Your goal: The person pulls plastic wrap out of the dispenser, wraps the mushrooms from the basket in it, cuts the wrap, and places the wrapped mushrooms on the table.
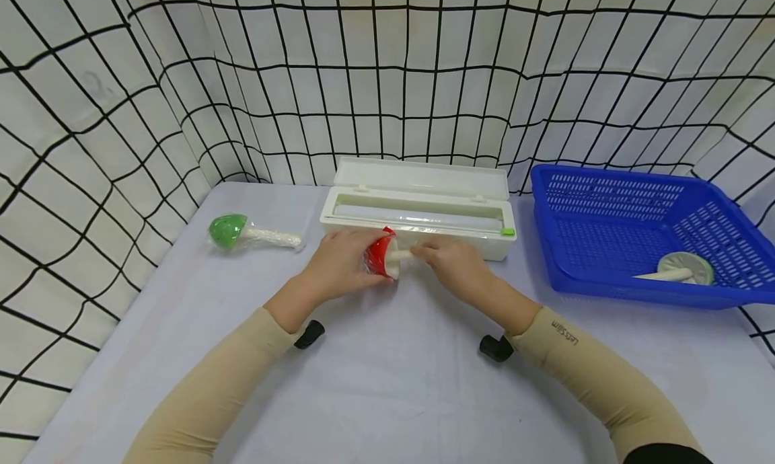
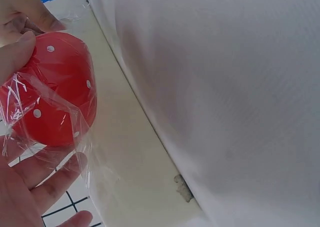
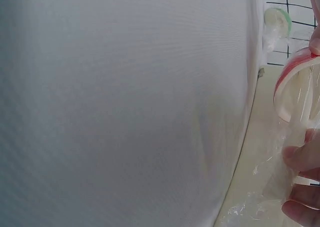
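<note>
Your left hand (image 1: 346,263) grips the rounded red, white-dotted cap (image 1: 377,257) of a mushroom-shaped object, thumb and fingers set around it, at its 9 o'clock side. Your right hand (image 1: 454,265) pinches its slim off-white stem (image 1: 399,255), which points to 3 o'clock. Loose, clear, crinkled film (image 2: 60,104) covers the cap and trails along the stem.

From the red mushroom, a long cream box (image 1: 331,215) sits just beyond, between 12 and 1 o'clock, lid raised, with a pale roll (image 1: 418,217) inside. At 9 o'clock a film-wrapped green mushroom-shaped object (image 1: 228,231) lies on its side. At 3 o'clock, well apart, your blue perforated rectangular basket (image 1: 617,289) holds a pale-green-rimmed, white-stemmed piece (image 1: 702,267).
</note>
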`<action>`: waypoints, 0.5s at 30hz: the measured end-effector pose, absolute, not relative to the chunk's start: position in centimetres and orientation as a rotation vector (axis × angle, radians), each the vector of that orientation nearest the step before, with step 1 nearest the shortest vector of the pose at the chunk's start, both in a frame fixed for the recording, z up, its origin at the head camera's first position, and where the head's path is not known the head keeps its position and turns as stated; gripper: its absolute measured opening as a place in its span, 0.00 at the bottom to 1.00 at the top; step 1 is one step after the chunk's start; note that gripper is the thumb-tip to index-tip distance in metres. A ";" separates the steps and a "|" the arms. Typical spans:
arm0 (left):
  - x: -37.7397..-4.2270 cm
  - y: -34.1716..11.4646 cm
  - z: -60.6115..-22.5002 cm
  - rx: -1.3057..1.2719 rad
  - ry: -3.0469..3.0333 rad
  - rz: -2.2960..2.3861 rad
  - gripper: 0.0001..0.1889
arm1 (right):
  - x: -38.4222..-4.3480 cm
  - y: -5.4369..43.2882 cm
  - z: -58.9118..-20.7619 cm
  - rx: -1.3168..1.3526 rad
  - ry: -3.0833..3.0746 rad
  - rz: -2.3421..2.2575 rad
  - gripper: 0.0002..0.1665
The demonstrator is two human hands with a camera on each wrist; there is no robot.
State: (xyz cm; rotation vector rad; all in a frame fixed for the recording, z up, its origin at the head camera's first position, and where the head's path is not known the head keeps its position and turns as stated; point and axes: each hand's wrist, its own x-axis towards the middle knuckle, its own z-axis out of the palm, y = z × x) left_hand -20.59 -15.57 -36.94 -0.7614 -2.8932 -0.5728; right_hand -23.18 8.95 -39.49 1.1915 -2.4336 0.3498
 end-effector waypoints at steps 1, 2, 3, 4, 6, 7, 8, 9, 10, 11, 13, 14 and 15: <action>-20.6 -15.5 -37.0 -0.762 -2.889 -0.562 0.38 | -23.2 9.0 -39.5 1.189 -2.438 0.335 0.19; -20.6 -15.5 -37.0 -0.762 -2.884 -0.555 0.38 | -23.2 9.0 -39.5 1.190 -2.443 0.329 0.19; -20.6 -15.4 -37.0 -0.766 -2.878 -0.551 0.37 | -23.1 9.0 -39.4 1.187 -2.450 0.324 0.19; -20.6 -15.4 -37.0 -0.773 -2.871 -0.550 0.37 | -23.1 9.0 -39.4 1.184 -2.459 0.321 0.20; -20.5 -15.4 -37.1 -0.789 -2.856 -0.554 0.36 | -23.0 8.9 -39.3 1.178 -2.474 0.319 0.19; -20.5 -15.4 -37.1 -0.796 -2.850 -0.559 0.36 | -22.9 8.9 -39.2 1.175 -2.482 0.317 0.19; -20.5 -15.4 -37.0 -0.804 -2.847 -0.562 0.36 | -22.9 8.8 -39.2 1.174 -2.489 0.317 0.19; -20.5 -15.4 -37.0 -0.810 -2.847 -0.566 0.36 | -22.9 8.8 -39.1 1.172 -2.495 0.313 0.19; -20.5 -15.4 -37.0 -0.814 -2.850 -0.567 0.36 | -22.9 8.7 -39.1 1.172 -2.500 0.311 0.19; -20.5 -15.4 -36.9 -0.815 -2.855 -0.572 0.36 | -22.9 8.7 -39.0 1.172 -2.503 0.311 0.19; -20.5 -15.4 -36.8 -0.812 -2.868 -0.574 0.36 | -22.9 8.7 -39.0 1.172 -2.504 0.310 0.19; -20.6 -15.4 -36.8 -0.810 -2.876 -0.575 0.37 | -22.9 8.7 -39.0 1.171 -2.502 0.308 0.19; -20.6 -15.3 -36.7 -0.806 -2.883 -0.575 0.37 | -23.0 8.7 -39.0 1.171 -2.501 0.308 0.19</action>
